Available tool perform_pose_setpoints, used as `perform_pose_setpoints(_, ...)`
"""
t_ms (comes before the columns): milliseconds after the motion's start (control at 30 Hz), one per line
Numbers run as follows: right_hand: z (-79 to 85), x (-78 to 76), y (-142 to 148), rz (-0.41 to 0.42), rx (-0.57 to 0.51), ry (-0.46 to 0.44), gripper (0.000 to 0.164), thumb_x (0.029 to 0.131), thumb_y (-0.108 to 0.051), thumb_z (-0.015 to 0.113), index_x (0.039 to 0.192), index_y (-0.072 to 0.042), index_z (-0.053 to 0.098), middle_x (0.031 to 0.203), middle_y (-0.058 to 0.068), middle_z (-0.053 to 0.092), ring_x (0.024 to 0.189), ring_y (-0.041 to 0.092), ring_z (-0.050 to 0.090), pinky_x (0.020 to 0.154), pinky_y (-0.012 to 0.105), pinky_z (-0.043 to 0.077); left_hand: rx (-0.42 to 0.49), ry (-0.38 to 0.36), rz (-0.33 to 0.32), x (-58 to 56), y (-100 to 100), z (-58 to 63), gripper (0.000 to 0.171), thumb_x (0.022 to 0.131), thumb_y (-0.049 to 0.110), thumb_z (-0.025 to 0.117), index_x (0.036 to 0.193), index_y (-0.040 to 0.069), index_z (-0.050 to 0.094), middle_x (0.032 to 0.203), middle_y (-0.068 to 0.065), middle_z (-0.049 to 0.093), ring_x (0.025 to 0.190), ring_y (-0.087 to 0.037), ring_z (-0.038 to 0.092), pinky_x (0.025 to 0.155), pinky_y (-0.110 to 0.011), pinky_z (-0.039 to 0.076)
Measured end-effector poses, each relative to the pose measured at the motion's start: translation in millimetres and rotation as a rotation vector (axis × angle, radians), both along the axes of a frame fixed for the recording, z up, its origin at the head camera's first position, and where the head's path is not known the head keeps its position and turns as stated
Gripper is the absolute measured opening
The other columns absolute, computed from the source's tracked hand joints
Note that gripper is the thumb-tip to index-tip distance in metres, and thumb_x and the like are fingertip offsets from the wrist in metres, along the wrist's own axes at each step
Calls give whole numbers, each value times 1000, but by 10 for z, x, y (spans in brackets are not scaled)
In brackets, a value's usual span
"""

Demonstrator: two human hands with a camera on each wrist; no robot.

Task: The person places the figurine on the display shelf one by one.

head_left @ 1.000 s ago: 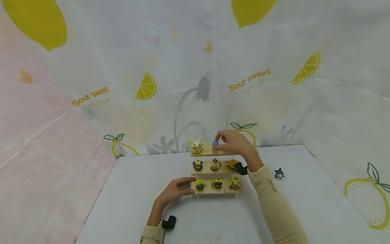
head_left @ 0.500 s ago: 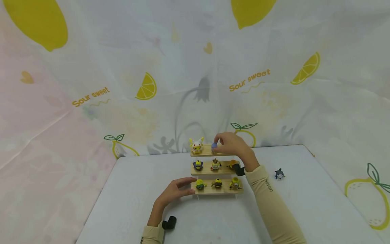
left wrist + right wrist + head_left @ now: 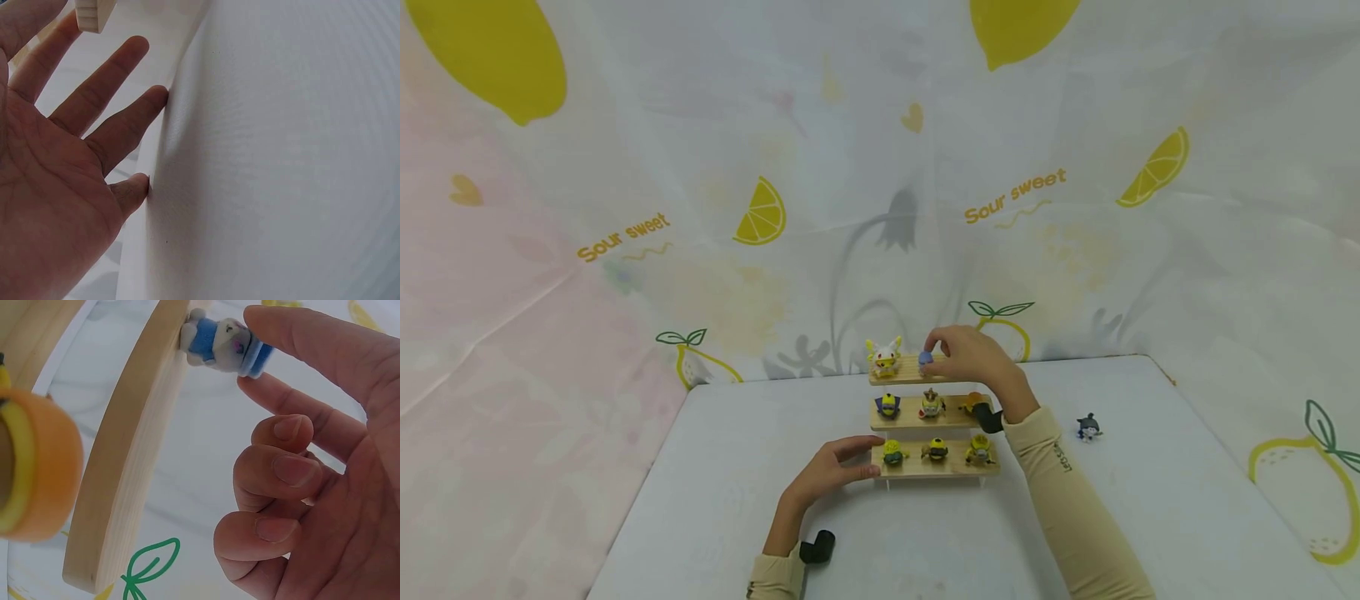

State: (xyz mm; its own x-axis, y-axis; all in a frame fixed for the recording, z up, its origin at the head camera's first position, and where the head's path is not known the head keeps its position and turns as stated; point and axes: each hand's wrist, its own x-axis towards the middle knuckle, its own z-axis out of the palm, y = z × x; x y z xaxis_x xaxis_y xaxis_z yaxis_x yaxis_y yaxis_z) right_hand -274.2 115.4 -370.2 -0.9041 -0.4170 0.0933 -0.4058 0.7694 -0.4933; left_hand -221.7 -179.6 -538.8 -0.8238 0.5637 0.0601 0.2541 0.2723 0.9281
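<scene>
In the head view, a three-tier wooden display stand [image 3: 936, 471] bears several small figurines. My right hand [image 3: 973, 354] pinches a small figurine [image 3: 219, 344] with a blue hat and blue top by the hat, between thumb and index finger. Its feet meet the top plank, right of a white-and-yellow figurine [image 3: 884, 358]. The other right fingers are curled. At the stand's left end, my left hand [image 3: 827, 471] holds the bottom plank, thumb at its front edge and index finger at its back. The remaining left fingers are spread in the left wrist view, tips near the white tabletop.
Yellow figurines stand on the lower two tiers, among them one with a crown [image 3: 931, 404]. A dark-hatted figurine [image 3: 1087, 427] stands on the white table [image 3: 730, 450] to the right. A lemon-print cloth [image 3: 850, 167] hangs behind.
The right hand has shifted slightly left and down with the blue-hatted figurine, along the top tier. The left hand stays in place at the stand.
</scene>
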Motion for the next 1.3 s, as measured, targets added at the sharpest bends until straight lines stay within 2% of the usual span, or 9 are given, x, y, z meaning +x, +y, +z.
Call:
perform_pose_setpoints(333, 38, 21, 43, -7, 28, 5, 35, 87, -38, 76, 110, -13, 69, 74, 1, 51, 60, 16, 42, 53, 31, 33, 30, 15, -13, 8, 17, 34, 47, 89, 21, 76, 134, 15, 63, 136, -3, 59, 134, -27, 45, 109, -54, 35)
perform_pose_setpoints(567, 47, 44, 146, -22, 36, 10, 34, 88, -37, 75, 111, -12, 69, 76, 1, 53, 61, 16, 43, 55, 32, 35, 6, -15, -3, 2, 14, 7, 47, 88, 27, 77, 133, 22, 63, 135, 6, 59, 135, -20, 45, 111, -49, 35)
perform_pose_setpoints(733, 65, 76, 250, 5, -11, 30, 33, 89, -29, 76, 112, -7, 69, 71, 1, 49, 58, 15, 40, 55, 32, 34, 9, -15, 0, 2, -1, 1, 47, 88, 27, 77, 133, 22, 63, 135, 6, 60, 135, -20, 44, 111, -49, 34)
perform_pose_setpoints(1000, 3, 110, 501, 29, -92, 69, 28, 88, -22, 76, 108, -4, 70, 66, 0, 46, 56, 15, 37, 58, 33, 35, 7, -11, -2, -16, -9, -36, 46, 87, 25, 78, 131, 24, 64, 133, 8, 60, 134, -17, 45, 111, -47, 34)
perform_pose_setpoints(1300, -105, 159, 809, -15, -121, 27, 26, 90, -20, 73, 110, -3, 68, 68, 0, 42, 57, 14, 33, 59, 33, 34, 7, -13, 1, -15, 1, -26, 46, 87, 25, 78, 131, 25, 64, 133, 9, 60, 134, -16, 45, 111, -46, 34)
